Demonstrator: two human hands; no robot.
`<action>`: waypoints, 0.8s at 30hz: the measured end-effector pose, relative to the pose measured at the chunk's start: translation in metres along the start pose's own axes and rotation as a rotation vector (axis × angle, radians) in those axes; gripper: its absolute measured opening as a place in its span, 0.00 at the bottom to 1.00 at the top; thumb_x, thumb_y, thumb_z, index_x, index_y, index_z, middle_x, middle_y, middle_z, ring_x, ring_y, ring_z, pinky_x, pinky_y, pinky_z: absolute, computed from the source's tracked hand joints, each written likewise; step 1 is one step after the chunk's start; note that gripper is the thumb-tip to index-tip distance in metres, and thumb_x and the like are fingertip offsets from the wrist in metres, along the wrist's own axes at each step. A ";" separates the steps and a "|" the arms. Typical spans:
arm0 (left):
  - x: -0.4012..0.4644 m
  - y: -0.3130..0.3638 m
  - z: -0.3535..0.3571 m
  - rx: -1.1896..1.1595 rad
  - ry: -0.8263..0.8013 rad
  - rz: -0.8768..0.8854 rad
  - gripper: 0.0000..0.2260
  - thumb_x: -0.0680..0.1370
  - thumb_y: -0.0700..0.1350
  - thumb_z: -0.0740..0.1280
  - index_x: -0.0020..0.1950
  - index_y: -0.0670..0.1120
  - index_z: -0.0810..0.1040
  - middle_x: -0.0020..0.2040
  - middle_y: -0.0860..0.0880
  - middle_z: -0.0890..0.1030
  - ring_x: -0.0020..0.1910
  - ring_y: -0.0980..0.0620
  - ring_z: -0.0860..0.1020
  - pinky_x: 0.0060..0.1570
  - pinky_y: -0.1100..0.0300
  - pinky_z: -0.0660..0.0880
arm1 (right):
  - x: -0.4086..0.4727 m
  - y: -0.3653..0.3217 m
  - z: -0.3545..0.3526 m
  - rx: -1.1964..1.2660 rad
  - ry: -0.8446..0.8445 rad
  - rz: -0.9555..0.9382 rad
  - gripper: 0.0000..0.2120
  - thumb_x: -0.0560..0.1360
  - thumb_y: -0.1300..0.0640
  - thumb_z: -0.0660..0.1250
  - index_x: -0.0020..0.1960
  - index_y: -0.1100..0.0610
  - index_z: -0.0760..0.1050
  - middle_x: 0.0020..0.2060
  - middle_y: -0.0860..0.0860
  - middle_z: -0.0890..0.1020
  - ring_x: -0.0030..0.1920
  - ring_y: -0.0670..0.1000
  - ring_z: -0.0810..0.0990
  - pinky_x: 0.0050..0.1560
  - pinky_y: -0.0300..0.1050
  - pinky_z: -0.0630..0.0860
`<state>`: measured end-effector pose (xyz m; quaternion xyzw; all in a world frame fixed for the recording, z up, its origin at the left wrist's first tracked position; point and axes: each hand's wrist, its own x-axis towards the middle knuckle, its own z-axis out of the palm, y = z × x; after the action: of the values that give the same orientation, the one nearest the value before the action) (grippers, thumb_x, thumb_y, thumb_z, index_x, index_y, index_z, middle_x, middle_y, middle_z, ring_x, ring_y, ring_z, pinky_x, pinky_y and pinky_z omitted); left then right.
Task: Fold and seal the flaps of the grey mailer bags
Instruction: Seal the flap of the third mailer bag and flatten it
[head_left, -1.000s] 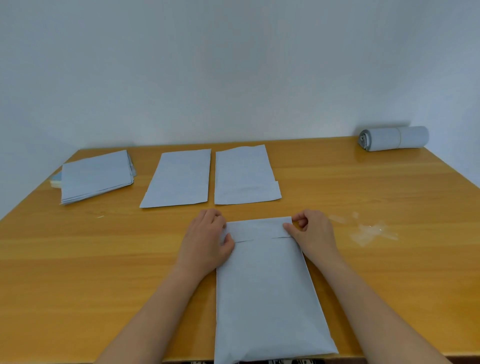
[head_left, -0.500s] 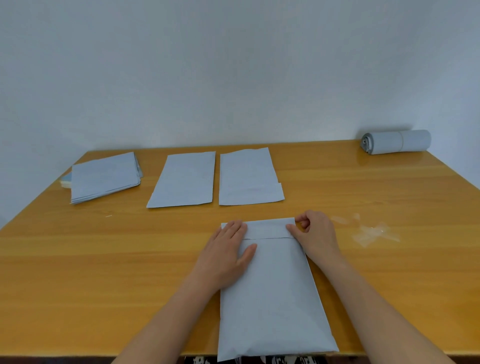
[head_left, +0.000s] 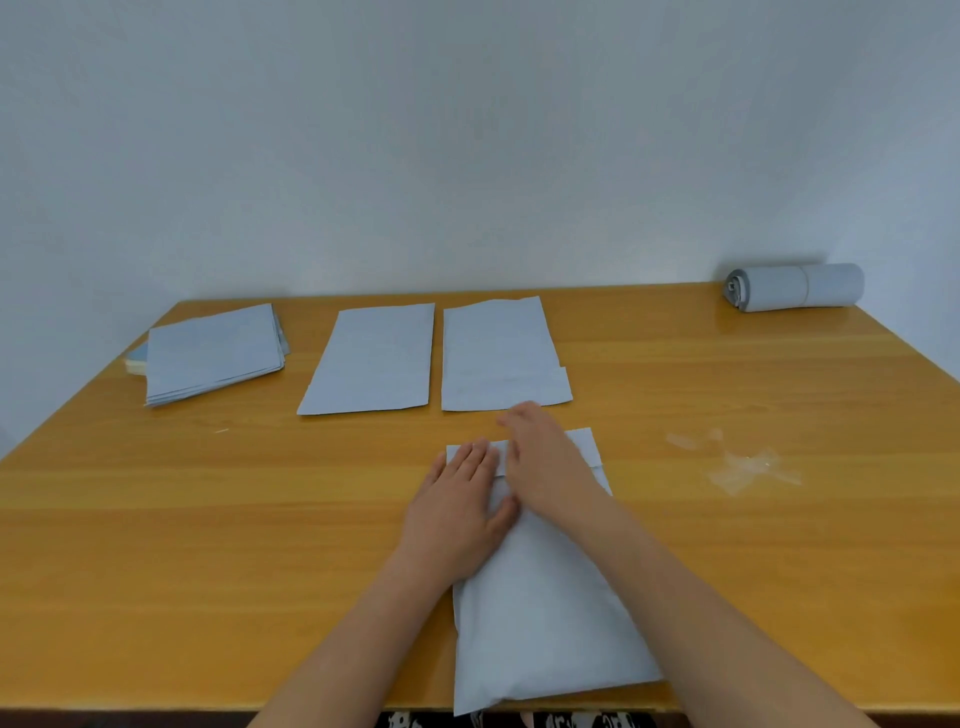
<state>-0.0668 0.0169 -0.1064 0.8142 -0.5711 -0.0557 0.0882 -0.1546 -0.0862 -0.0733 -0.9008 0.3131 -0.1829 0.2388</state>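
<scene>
Both hands are lying flat, fingers straight, pressing the folded flap (head_left: 584, 448) of the grey mailer bag (head_left: 545, 613) near the table (head_left: 208, 545) front edge: left hand (head_left: 457, 512) anchoring, right hand (head_left: 545, 467) probably should be rubbing firmly end to end.

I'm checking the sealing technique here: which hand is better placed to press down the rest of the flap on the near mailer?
Probably the right hand. It already lies over the middle of the flap with the unpressed right end beside it, while the left hand rests flat on the near mailer, steadying its left end.
</scene>
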 end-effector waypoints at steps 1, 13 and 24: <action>0.000 -0.001 -0.001 0.004 -0.011 0.007 0.30 0.80 0.61 0.48 0.78 0.50 0.46 0.79 0.54 0.47 0.76 0.58 0.43 0.75 0.54 0.40 | -0.002 -0.004 0.008 -0.044 -0.058 -0.002 0.18 0.78 0.65 0.56 0.67 0.60 0.70 0.67 0.53 0.70 0.66 0.52 0.69 0.67 0.44 0.66; 0.000 0.003 -0.014 0.030 -0.058 -0.032 0.24 0.82 0.51 0.44 0.78 0.48 0.47 0.79 0.51 0.48 0.77 0.58 0.45 0.75 0.56 0.38 | -0.021 0.015 0.026 -0.188 -0.138 -0.079 0.23 0.82 0.55 0.47 0.76 0.58 0.56 0.77 0.52 0.57 0.76 0.47 0.52 0.74 0.39 0.42; 0.001 0.006 -0.014 0.085 -0.091 -0.094 0.25 0.82 0.54 0.42 0.78 0.47 0.45 0.79 0.51 0.47 0.77 0.56 0.45 0.75 0.54 0.39 | -0.021 0.017 0.028 -0.337 -0.193 -0.049 0.32 0.77 0.47 0.31 0.78 0.54 0.47 0.78 0.49 0.48 0.77 0.44 0.45 0.74 0.43 0.41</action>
<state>-0.0692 0.0151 -0.0912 0.8397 -0.5376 -0.0726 0.0250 -0.1643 -0.0755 -0.1090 -0.9488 0.2927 -0.0465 0.1091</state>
